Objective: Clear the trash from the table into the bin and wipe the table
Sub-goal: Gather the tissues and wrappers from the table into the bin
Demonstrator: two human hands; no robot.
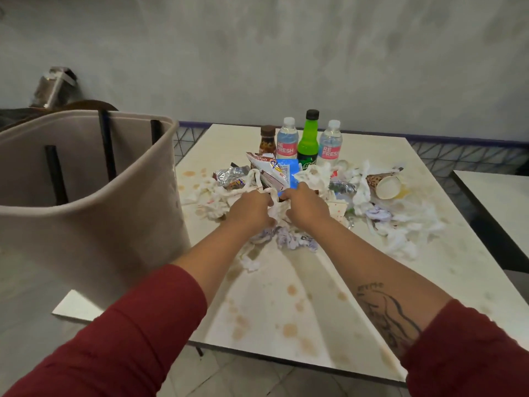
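My left hand [252,209] and right hand [306,206] lie side by side in the trash heap at the middle of the table [286,305]. Both arms are stretched forward, and the red sleeves [128,339] end at the forearms. The fingers of each hand are curled down, clamped on the soft, crumpled white napkins [274,206] between them, though the fingertips are buried in the paper. More torn, wrinkled napkins spread out to either side. Just beyond my knuckles lie a glossy snack bag [269,170], a blue packet [287,171] and a crinkled foil wrapper [229,176]. A paper cup [385,184] lies on its side to the right, its round mouth facing me. Behind the heap stand a green bottle [308,138], two clear water bottles [287,138] and a small brown bottle [267,141], all upright. The table is pale, smooth and square, blotched with brownish stains [290,329]. The bin [86,196], tall with smooth beige walls, stands just beside its left edge.
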